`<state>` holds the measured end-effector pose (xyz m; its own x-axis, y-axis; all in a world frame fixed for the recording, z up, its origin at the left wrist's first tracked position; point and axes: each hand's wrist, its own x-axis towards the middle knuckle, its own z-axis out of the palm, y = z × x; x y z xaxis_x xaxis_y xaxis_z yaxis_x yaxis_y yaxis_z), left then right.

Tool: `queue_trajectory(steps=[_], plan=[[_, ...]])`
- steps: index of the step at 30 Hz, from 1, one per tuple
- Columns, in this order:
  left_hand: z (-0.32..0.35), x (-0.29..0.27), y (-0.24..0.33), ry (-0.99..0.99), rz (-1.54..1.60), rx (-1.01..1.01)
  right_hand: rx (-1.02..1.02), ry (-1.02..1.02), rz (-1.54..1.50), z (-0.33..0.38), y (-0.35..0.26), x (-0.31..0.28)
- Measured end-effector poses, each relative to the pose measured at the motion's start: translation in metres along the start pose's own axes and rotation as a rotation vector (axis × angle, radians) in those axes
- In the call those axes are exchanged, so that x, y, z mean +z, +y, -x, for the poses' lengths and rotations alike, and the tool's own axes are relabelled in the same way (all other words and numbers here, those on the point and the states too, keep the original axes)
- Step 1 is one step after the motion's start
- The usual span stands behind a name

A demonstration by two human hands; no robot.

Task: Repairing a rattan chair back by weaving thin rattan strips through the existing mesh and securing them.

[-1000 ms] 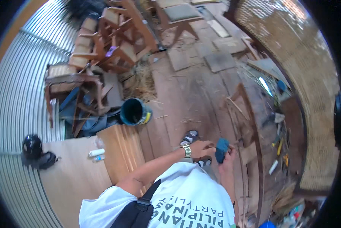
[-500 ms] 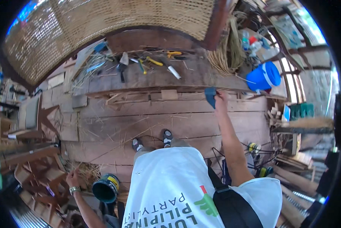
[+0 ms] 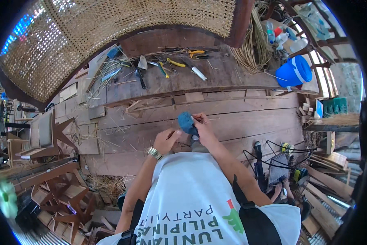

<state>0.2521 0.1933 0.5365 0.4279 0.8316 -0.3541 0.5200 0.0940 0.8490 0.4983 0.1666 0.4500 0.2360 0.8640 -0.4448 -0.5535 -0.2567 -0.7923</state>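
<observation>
My right hand [image 3: 204,130] is closed on a crumpled blue cloth [image 3: 186,122] in front of my body. Close to it on the left is my left hand [image 3: 166,141], its fingers curled and its thumb pointing at the cloth. Whether a thin strand lies in those left fingers is too small to tell. A metal-banded watch [image 3: 154,153] sits on my left wrist. Beyond both hands runs a low wooden bench [image 3: 228,79]. Pliers with yellow handles [image 3: 175,63], a white-handled tool [image 3: 199,73] and loose strips lie on it.
A cane-woven panel [image 3: 122,18] in a dark wood frame leans over the bench. Cane strands [image 3: 250,57] and a blue bucket [image 3: 294,72] are at the right. Wooden chair parts [image 3: 61,192] stand lower left. Another person's hands [image 3: 282,188] show lower right beside a slatted grey piece.
Both my hands came together in front of me: the right moved left and nearer with the blue cloth, the left swung in from the lower left. The view shifted slightly.
</observation>
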Motion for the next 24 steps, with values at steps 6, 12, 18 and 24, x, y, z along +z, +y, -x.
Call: queue_trajectory(steps=[6,12,18,24], plan=[[0.091,-0.175,-0.138,0.022,-0.290,-0.271,-0.084,0.232,0.026,-0.070,-0.003,-0.093],[0.195,-0.324,-0.281,0.108,-0.451,-0.398,-0.139,0.240,0.128,-0.100,-0.021,-0.137],[0.195,-0.315,-0.315,0.088,-0.720,-0.453,0.044,0.158,0.092,-0.059,0.044,-0.002],[0.061,-0.129,-0.168,0.131,0.112,0.060,0.108,0.063,0.049,-0.019,0.103,0.087]])
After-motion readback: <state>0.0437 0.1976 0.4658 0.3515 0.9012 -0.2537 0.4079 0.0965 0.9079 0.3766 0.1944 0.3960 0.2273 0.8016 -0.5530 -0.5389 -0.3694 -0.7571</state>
